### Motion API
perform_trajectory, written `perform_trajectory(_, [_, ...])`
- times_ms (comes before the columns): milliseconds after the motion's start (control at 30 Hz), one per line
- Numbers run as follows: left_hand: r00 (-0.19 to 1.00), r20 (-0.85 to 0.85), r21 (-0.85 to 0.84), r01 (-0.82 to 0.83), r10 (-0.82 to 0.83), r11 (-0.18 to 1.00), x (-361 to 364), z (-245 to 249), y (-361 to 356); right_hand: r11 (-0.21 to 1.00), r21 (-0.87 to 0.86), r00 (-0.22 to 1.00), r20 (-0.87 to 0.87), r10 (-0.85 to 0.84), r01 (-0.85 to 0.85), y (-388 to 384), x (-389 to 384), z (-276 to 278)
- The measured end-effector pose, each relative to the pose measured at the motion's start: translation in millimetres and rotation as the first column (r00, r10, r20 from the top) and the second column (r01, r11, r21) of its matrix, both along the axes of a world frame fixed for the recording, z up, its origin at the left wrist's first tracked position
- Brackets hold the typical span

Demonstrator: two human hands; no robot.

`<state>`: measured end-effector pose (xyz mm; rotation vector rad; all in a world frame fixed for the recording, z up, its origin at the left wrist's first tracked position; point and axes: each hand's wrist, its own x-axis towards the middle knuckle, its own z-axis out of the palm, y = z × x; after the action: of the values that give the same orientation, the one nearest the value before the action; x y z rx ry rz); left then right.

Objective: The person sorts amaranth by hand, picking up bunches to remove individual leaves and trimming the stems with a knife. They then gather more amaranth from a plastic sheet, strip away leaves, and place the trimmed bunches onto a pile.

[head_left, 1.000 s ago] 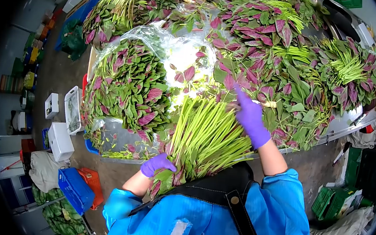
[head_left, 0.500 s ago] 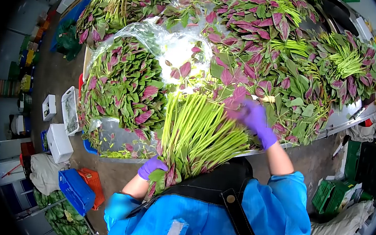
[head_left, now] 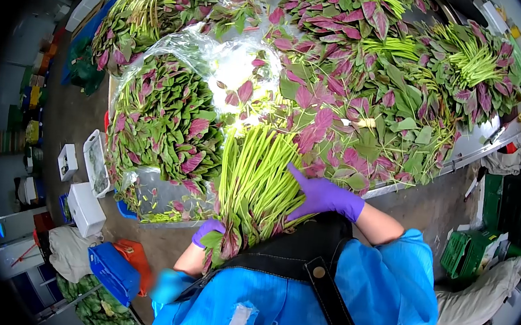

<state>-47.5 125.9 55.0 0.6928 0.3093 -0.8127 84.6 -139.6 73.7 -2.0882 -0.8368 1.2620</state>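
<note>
A big bunch of red-and-green amaranth [head_left: 258,181] leans against my apron, its pale green cut stems pointing away from me and its leaves toward me. My left hand [head_left: 207,232], in a purple glove, is closed round the leafy lower left side; leaves hide part of its fingers. Against the right side of the stems lies my right hand [head_left: 326,198], also gloved in purple, with thumb and fingers spread wide. Some of its fingertips are hidden by the bunch and apron. Left of the stems stands another leafy amaranth pile [head_left: 169,121], partly under clear plastic [head_left: 190,44].
The metal table [head_left: 391,187] bears loose leaves and more amaranth bunches [head_left: 474,64] toward the back and right. White boxes [head_left: 86,209], a blue crate [head_left: 112,274] and an orange crate [head_left: 136,260] stand on the floor at left. Green crates [head_left: 467,254] are at right.
My right hand has come down and left from above the stem ends onto the bunch's right side. The fanned stems are now closer together. My left hand keeps its hold.
</note>
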Motion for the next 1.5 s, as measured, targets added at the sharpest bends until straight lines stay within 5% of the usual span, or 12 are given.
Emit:
perform_trajectory(133, [1.000,-0.010,-0.007,0.008,-0.008,1.000,0,0,0,0.987,0.074,0.943,-0.290,0.160,-0.145,-4,20,-12])
perform_trajectory(233, [1.000,-0.016,-0.012,0.005,-0.005,1.000,-1,0,0,0.976,0.002,0.832,0.523,0.185,-0.219,-46,46,-12])
perform_trajectory(300, [1.000,-0.020,-0.014,0.006,-0.006,1.000,-2,2,1,0.976,-0.216,0.968,0.247,0.044,0.011,-71,83,6])
perform_trajectory(367, [1.000,-0.021,-0.014,-0.002,0.002,1.000,-4,2,2,0.899,-0.305,0.855,0.502,-0.128,0.313,-107,97,-49])
perform_trajectory(467, [1.000,-0.026,-0.014,-0.016,0.015,1.000,-8,3,4,0.963,-0.189,0.803,0.595,-0.044,0.192,-92,62,-39])
perform_trajectory(533, [0.999,-0.032,-0.015,-0.019,0.019,1.000,-10,3,4,0.964,0.167,0.954,0.184,-0.237,0.208,-65,24,-12])
perform_trajectory(800, [0.999,-0.029,-0.006,-0.036,0.036,0.999,-13,3,6,0.991,-0.005,0.965,0.229,-0.127,0.132,-15,-15,28])
perform_trajectory(1100, [0.999,-0.003,-0.006,-0.046,0.046,0.999,-15,1,3,0.775,0.473,0.907,-0.212,-0.363,0.420,-10,-6,-6])
perform_trajectory(1200, [0.999,0.000,-0.003,-0.050,0.050,0.999,-17,2,4,0.666,0.341,0.640,0.201,-0.741,0.664,-48,41,-36])
perform_trajectory(1333, [0.998,0.008,-0.005,-0.058,0.058,0.998,-21,3,6,0.750,0.278,0.378,0.728,-0.572,0.600,-62,38,4])
perform_trajectory(1400, [0.998,0.005,-0.005,-0.062,0.062,0.998,-22,3,6,0.947,-0.071,0.876,0.408,-0.258,0.312,-62,20,29])
perform_trajectory(1500, [0.998,0.010,-0.005,-0.057,0.057,0.998,-20,4,5,0.996,-0.043,0.988,-0.136,0.069,-0.075,-27,-7,12])
